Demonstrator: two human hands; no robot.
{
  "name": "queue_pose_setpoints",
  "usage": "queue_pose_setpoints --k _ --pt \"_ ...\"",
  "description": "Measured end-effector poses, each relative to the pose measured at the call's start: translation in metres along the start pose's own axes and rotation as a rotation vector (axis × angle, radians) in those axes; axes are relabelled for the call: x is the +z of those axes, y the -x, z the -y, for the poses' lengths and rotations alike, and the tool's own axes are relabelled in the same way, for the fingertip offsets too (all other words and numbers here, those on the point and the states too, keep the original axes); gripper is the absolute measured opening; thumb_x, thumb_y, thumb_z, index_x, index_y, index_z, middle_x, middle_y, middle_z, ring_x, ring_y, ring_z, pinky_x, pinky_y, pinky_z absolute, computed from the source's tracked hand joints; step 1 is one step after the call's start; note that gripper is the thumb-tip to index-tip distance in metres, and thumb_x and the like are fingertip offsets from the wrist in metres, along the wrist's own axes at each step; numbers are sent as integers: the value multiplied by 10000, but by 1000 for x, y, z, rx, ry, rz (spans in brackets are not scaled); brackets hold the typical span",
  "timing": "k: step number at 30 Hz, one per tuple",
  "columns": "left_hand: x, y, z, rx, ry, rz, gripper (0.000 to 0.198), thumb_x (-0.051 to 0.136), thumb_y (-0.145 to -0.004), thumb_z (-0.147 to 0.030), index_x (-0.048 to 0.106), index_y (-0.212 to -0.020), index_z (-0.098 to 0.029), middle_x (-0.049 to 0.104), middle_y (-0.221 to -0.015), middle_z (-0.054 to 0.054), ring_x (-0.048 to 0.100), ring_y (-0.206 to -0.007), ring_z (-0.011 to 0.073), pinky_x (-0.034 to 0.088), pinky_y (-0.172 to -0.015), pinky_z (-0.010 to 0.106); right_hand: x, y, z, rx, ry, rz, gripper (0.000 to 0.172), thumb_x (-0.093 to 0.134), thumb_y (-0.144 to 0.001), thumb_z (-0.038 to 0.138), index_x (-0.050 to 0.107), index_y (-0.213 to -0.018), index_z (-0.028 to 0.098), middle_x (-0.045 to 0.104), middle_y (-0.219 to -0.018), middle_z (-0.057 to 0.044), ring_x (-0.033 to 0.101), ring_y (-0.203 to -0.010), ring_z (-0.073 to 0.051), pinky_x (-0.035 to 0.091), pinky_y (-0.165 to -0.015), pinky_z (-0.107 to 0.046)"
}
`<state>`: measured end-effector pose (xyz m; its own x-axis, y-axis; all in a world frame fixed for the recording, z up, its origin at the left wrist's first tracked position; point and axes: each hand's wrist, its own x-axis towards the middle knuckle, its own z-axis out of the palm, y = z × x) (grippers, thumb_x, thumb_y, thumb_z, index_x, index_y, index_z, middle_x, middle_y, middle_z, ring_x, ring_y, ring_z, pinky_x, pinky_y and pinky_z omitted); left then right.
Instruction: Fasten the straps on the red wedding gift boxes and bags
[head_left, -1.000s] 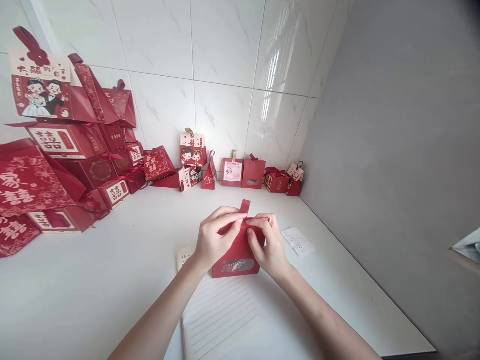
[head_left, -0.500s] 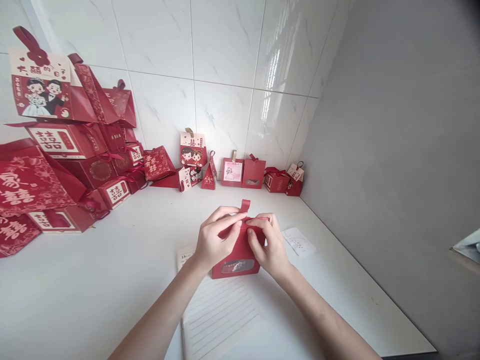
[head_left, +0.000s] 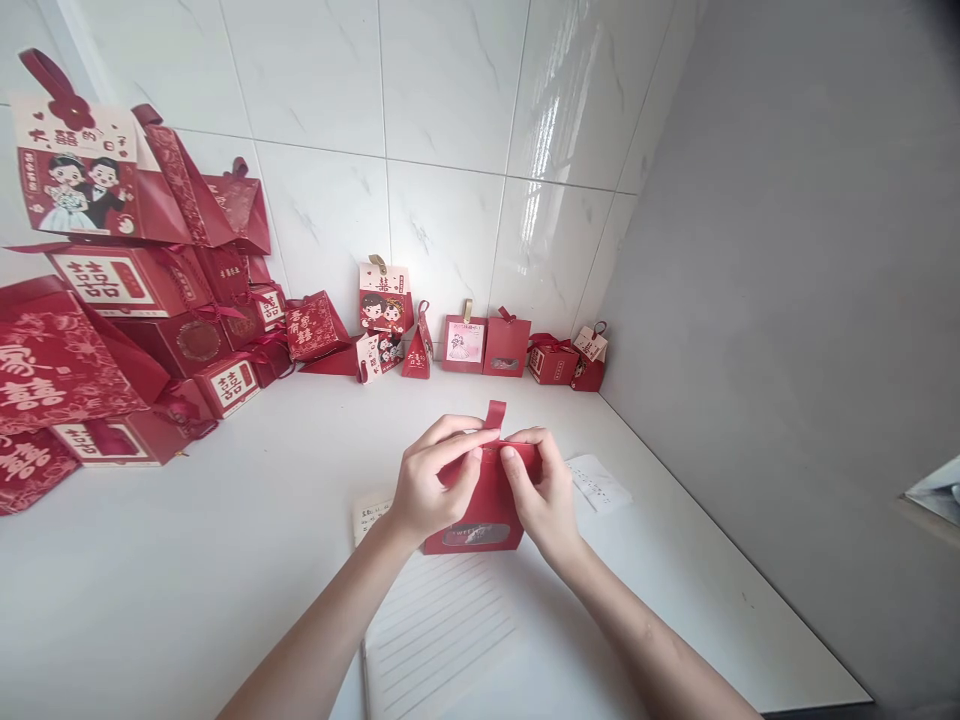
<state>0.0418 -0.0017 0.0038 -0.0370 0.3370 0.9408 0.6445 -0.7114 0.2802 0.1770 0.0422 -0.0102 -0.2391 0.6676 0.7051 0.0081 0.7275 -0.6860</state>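
Note:
A red gift box with an oval clear window low on its front stands upright in front of me. A red ribbon loop sticks up from its top edge. My left hand pinches the top left of the box, its fingers behind or along the edge beside the ribbon and its thumb in front. At the top right, my right hand grips the edge between thumb and fingers. Behind the box, parts of the fingers are hidden.
An open lined notebook lies under and before the box. A white slip of paper is to the right. Red wedding boxes are stacked at left; several smaller ones, including a red box, line the tiled wall. A grey wall bounds the right.
My right thumb has moved up to the box's top edge, and its fingers have straightened along that edge. The ribbon loop has shifted slightly right; my left hand is nearly still.

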Motion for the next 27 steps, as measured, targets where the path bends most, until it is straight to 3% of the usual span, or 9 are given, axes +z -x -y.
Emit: queue_pose_setpoints --k 4,12,18,27 --pt "1 0 0 -9 -14 0 322 517 -833 -35 705 -1020 -218 653 -892 35 645 -738 114 545 -629 213 2 0 4 84 -43 -16 123 532 -888 301 510 -800 218 595 -703 22 549 -595 -126 456 -518 -241" --pt "3 0 0 -6 -49 -18 309 520 -835 -48 706 -1005 -227 662 -871 30 656 -749 125 558 -640 227 2 -3 3 105 -40 -12 125 546 -850 289 487 -761 222 580 -650 29 534 -549 -126 452 -481 -239" --pt "3 0 0 -2 -46 -17 336 523 -833 -44 703 -1028 -250 658 -875 21 656 -752 125 556 -644 229 1 -2 1 50 -11 -6 84 527 -869 272 583 -911 225 667 -840 -19 619 -725 -166 501 -613 -286" --pt "3 0 -1 -12 -53 -12 325 528 -832 -41 701 -1022 -239 635 -888 24 640 -713 106 550 -622 219 1 -3 0 45 21 37 124 492 -901 265 602 -860 224 639 -784 -10 587 -707 -166 459 -612 -291"
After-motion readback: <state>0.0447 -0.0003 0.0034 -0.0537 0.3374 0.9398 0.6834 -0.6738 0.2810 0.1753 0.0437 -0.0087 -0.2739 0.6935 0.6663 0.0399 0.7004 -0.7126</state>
